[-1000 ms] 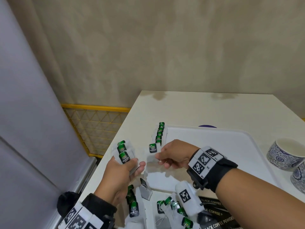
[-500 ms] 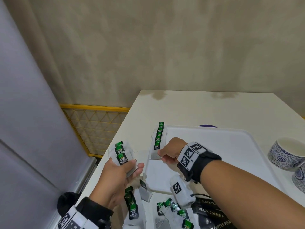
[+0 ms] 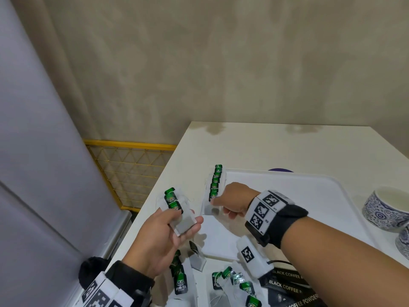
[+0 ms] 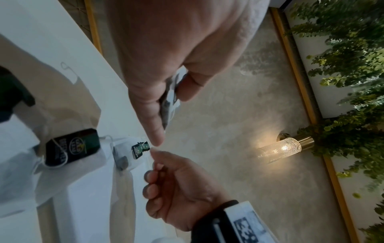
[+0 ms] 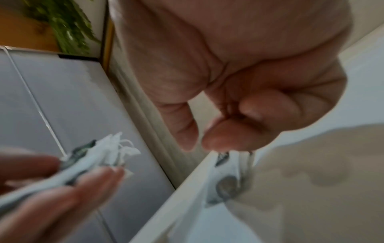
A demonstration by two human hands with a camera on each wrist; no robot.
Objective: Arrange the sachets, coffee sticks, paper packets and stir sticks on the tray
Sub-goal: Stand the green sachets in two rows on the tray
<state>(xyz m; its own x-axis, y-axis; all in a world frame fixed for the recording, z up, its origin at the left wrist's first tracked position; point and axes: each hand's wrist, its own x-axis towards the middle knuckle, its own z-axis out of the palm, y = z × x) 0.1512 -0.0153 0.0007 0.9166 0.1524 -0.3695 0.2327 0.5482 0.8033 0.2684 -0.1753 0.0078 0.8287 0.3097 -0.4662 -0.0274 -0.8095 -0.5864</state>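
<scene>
My left hand (image 3: 164, 238) holds a small fan of tea bags (image 3: 177, 210) above the counter (image 3: 276, 147), thumb on top and fingers under them — the green tags point away from me. My right hand (image 3: 233, 199) is over the left edge of the white tray (image 3: 309, 196), fingers curled in; thumb and forefinger meet just above the nearest bag of the row of tea bags (image 3: 215, 185) lying along that edge, but I cannot tell if they pinch it. More tea bags (image 3: 234, 286) lie loose on the counter near me, beside black coffee packets (image 3: 292, 289). Two blue patterned cups (image 3: 385, 210) stand right of the tray.
</scene>
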